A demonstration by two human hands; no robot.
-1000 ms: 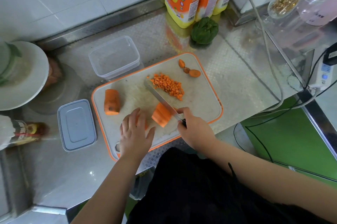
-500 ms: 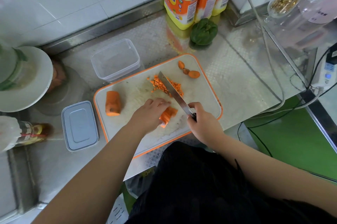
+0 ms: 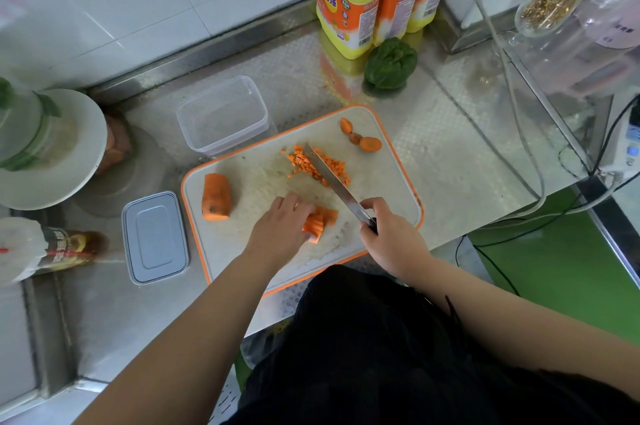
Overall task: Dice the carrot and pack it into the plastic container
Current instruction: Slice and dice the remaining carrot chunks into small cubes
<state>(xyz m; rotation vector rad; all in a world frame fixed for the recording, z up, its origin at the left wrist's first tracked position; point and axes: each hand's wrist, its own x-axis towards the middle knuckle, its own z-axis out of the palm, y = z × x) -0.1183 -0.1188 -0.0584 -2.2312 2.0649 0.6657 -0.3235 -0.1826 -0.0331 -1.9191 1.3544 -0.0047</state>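
My left hand (image 3: 280,230) curls fingertips onto the sliced carrot piece (image 3: 320,221); my right hand (image 3: 388,234) grips the knife (image 3: 332,179) handle tightly.

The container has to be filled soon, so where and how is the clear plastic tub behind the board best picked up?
Grip the plastic container across its two long side walls, coming from above. It stands upright and open, lid off, apart from the cutting board, and its short width probably suits one hand's span.
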